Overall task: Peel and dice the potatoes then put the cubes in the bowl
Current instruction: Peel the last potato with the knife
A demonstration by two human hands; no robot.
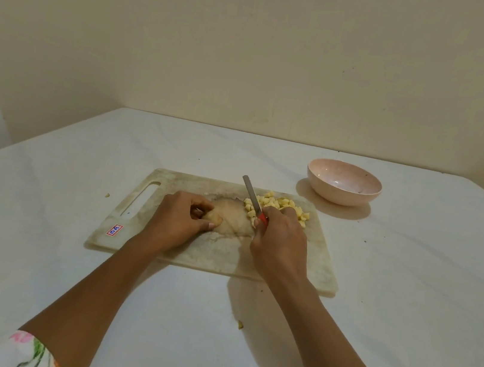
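A worn white cutting board (319, 257) lies on the table. At its middle, my left hand (178, 221) has its fingers curled and pinches a small pale potato piece (214, 218), mostly hidden by the fingertips. My right hand (281, 246) grips the red handle of a knife (252, 195) whose blade points up and away over the board. A pile of yellow potato cubes (283, 205) sits at the board's far right, just beyond the right hand. The pink bowl (345, 170) stands off the board to the far right and holds no cubes.
The board's handle slot (141, 196) and a red sticker (114, 230) are at its left end. Small scraps lie on the white table (67, 251), one left of the board (107, 195) and one near me (240, 325). A wall runs behind the table.
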